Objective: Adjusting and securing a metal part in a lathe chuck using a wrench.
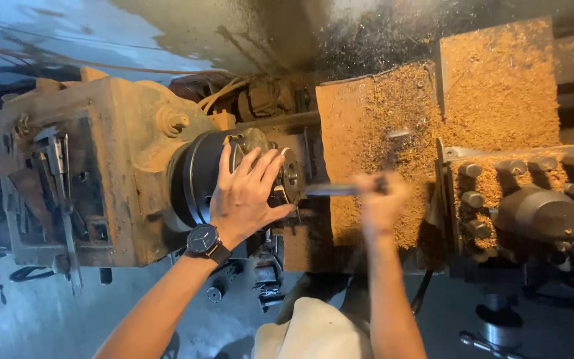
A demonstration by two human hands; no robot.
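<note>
Rust-brown sawdust and fine shavings are spread thick over the flat bed [373,126] of an old, grime-coated metal lathe, seen from the head camera against a dim, stained wall and a grey floor below.

The left hand [247,196], with a black round wristwatch [202,239] on the wrist, is laid flat and wide open, fingers fanned, against the dark round steel chuck [200,174] at the headstock; nothing is gripped, the palm only presses on the chuck's rim. The right hand [380,199] is blurred by motion and is closed around the handle end of a slim grey metal rod-like tool [330,190], whose tip reaches the small ridged metal workpiece [291,174] held at the chuck's face, just beside the left fingertips.

To the right, a dust-covered metal tool post with short round pegs [476,199] stands well apart from both hands.

For the step to go well, the chuck is best held firmly still by the flat palm, while the tool is kept square to its seat. Fingertips are best kept off the tool tip, since a slip seems possible.
</note>
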